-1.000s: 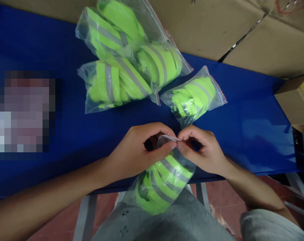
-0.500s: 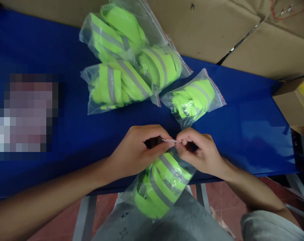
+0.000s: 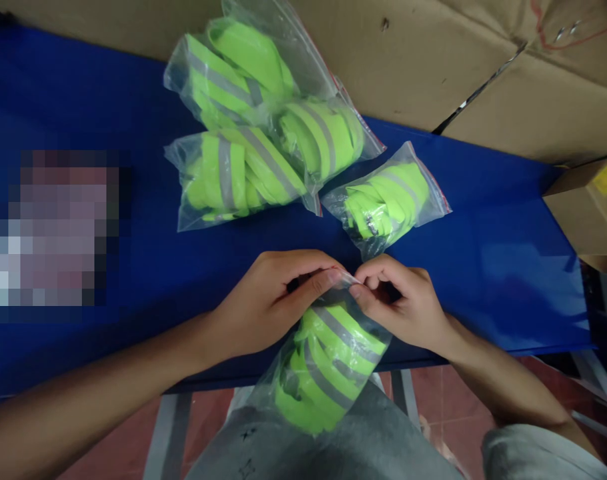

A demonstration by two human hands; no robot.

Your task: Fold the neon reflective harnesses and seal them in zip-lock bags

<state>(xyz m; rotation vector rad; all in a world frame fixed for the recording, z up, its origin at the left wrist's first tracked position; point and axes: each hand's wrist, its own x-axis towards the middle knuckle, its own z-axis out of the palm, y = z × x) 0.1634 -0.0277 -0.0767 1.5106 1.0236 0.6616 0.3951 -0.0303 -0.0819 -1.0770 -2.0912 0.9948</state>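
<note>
A clear zip-lock bag point(image 3: 263, 393) hangs below my hands at the table's front edge, over my lap. Inside it is a coiled neon-yellow strap point(image 3: 328, 373) with grey reflective stripes. My left hand point(image 3: 278, 300) pinches the bag's top edge between thumb and fingers. Close beside it, my right hand point(image 3: 401, 300) pinches the same edge with thumb and curled forefinger. A short stretch of the bag's rim shows between the two pinches. Whether the seal there is closed I cannot tell.
Several similar filled bags point(image 3: 238, 173) lie grouped beyond my hands, and a single filled bag point(image 3: 383, 200) lies right of them on the blue table point(image 3: 483, 293). Cardboard point(image 3: 408, 60) lines the back. A small carton point(image 3: 583, 207) stands right. An area at left is pixelated.
My left thumb has slid slightly up and left along the bag's top edge, so the gap between the pinches is a little wider. The bag has shifted slightly right.
</note>
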